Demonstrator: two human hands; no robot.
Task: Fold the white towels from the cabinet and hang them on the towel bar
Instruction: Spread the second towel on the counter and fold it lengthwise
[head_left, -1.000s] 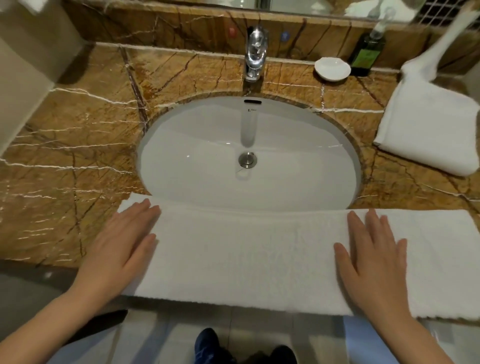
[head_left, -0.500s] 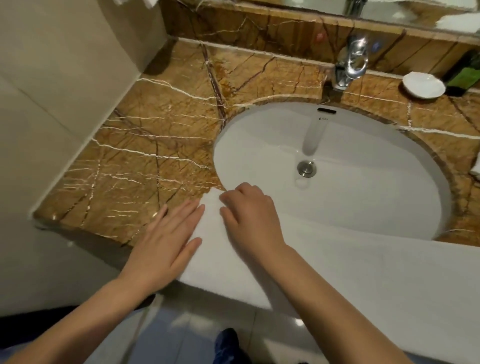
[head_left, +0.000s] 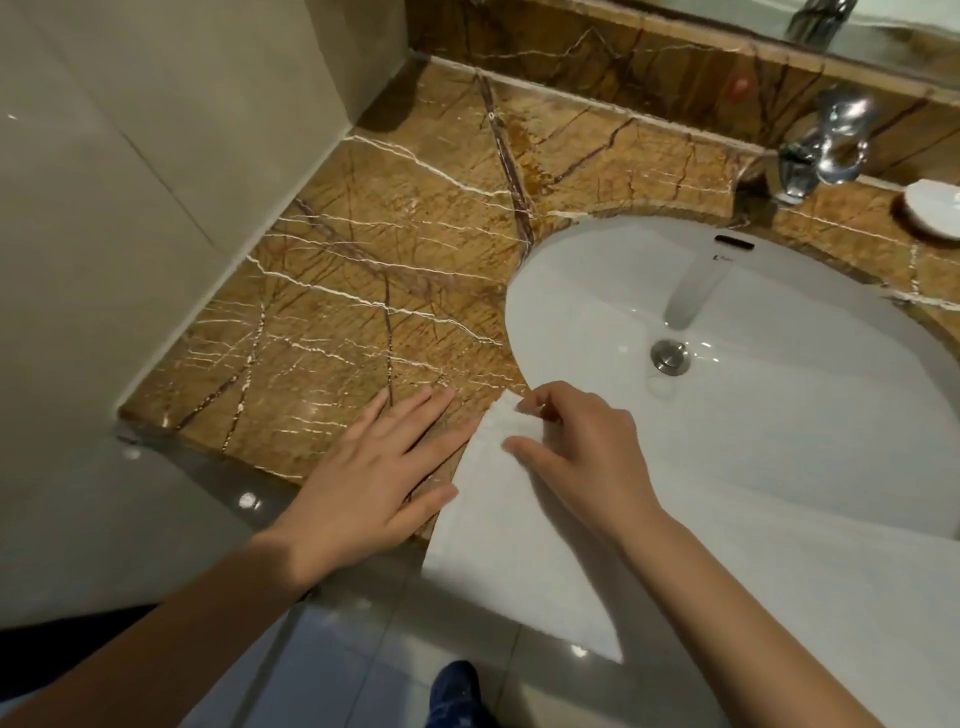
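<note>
Pinched at its far left corner by right hand (head_left: 582, 457), white towel (head_left: 519, 551) spread along countertop (head_left: 363, 291) front edge over sink (head_left: 779, 415) rim, right end cut off; left hand (head_left: 374, 478) flat, fingers spread, beside it on bare marble.

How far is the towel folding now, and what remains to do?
Done: the white towel lies as a long strip along the counter edge. In hand: the right hand pinches its left corner; the left hand rests flat beside it. Left: fold it and hang it; no towel bar is in view.
</note>
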